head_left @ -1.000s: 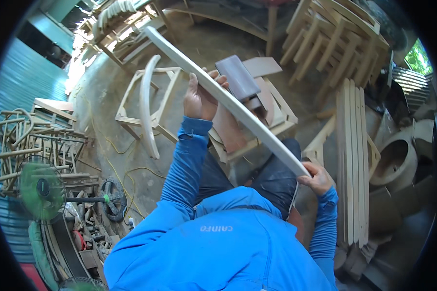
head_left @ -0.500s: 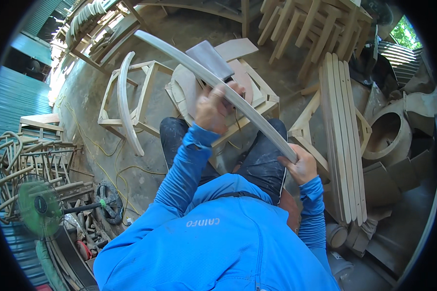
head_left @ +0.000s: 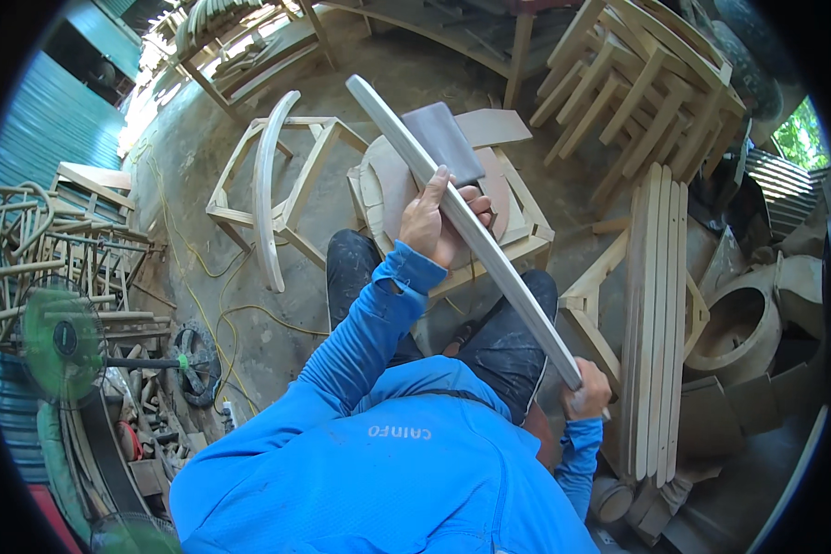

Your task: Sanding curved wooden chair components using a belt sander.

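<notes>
A long, pale wooden slat [head_left: 489, 254] slants across in front of me, from far left to near right. My left hand [head_left: 439, 222] grips it near its middle, thumb on top and fingers curled round from below. The slat's near end is in my right hand [head_left: 586, 391], with the fingers wrapped round it. Beyond my left hand a grey rectangular pad [head_left: 445, 141] lies on thin wooden boards on a low wooden frame [head_left: 517, 249] between my knees; the slat hides part of them.
A curved slat [head_left: 267, 189] leans on another wooden frame [head_left: 305, 185] at left. Several long slats [head_left: 656, 323] lie stacked at right, over a frame. Stacked wooden frames [head_left: 656, 92] stand at far right. A green fan [head_left: 63, 340] and yellow cord [head_left: 194, 323] are at left.
The slat has turned along its length and now looks straighter. My left hand, blurred before, now holds it steadily. My right hand has come nearer to me with its end. The whole view has shifted.
</notes>
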{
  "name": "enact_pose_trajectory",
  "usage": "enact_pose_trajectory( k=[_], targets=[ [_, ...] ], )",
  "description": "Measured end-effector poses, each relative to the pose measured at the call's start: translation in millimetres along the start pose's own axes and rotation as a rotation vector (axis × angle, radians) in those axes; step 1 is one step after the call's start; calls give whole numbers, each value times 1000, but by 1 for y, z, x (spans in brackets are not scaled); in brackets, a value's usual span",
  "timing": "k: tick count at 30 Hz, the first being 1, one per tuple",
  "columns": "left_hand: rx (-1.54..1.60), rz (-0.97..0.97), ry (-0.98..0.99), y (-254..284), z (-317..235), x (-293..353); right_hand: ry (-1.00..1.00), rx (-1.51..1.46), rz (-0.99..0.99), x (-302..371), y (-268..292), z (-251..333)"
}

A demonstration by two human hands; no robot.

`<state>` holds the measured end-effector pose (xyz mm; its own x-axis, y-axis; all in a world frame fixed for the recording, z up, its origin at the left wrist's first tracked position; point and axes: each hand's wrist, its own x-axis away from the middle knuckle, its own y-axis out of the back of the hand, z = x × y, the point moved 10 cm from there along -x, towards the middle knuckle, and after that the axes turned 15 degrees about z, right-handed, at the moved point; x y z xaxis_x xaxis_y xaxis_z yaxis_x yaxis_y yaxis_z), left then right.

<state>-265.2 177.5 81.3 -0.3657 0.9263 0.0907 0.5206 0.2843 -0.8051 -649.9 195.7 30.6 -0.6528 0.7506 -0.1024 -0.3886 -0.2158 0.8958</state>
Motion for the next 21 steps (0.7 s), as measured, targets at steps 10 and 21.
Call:
enact_pose_trajectory(
  k=[10,21],
  targets=[
    [497,-59,-11,-15,38,-7,-417,171,-924,130,155,-121],
    [540,463,-190,-80,-35,-4,-120,-1840,-1106,89,88,-122]
  ],
)
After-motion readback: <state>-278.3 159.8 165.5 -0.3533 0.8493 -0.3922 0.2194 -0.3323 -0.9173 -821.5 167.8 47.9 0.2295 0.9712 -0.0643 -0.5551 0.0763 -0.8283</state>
